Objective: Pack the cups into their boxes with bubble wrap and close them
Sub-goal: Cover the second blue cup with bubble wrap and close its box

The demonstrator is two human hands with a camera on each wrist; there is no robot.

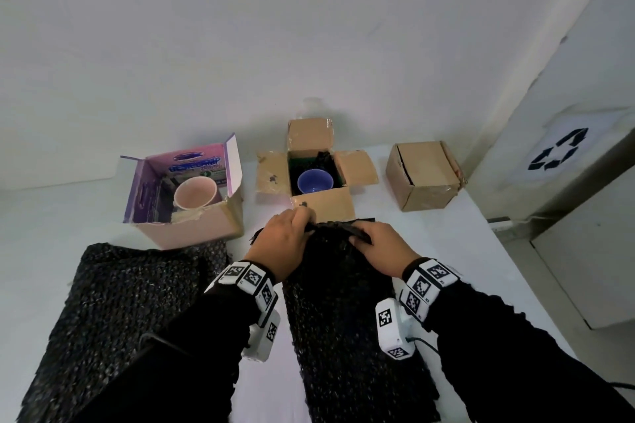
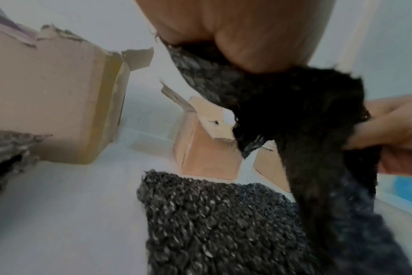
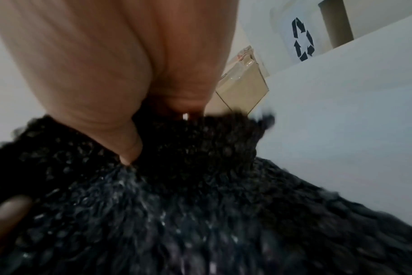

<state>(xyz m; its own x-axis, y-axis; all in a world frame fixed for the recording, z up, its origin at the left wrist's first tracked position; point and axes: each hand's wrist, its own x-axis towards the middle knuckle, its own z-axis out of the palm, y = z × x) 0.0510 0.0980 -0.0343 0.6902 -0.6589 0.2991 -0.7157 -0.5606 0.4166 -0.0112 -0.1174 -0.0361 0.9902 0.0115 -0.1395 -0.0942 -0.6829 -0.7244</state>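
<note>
A blue cup [image 1: 314,181] sits in an open brown box [image 1: 275,175] lined with black wrap, at the table's middle back. A pink cup [image 1: 196,197] lies tilted in an open pink-purple box [image 1: 192,228] to the left. Just in front of the brown box, my left hand [image 1: 287,237] and right hand [image 1: 379,245] both grip the far edge of a long sheet of black bubble wrap [image 1: 347,319] and lift it off the table. The left wrist view shows that wrap [image 2: 301,115] bunched under my left hand's fingers [image 2: 247,33]. My right thumb [image 3: 101,78] presses into the wrap [image 3: 200,204].
A shut brown box [image 1: 424,175] stands at the back right. Another sheet of black bubble wrap [image 1: 127,299] lies at the left front. More wrap [image 2: 212,219] lies flat under the lifted sheet. A bin with a recycling sign [image 1: 558,149] stands beyond the table's right edge.
</note>
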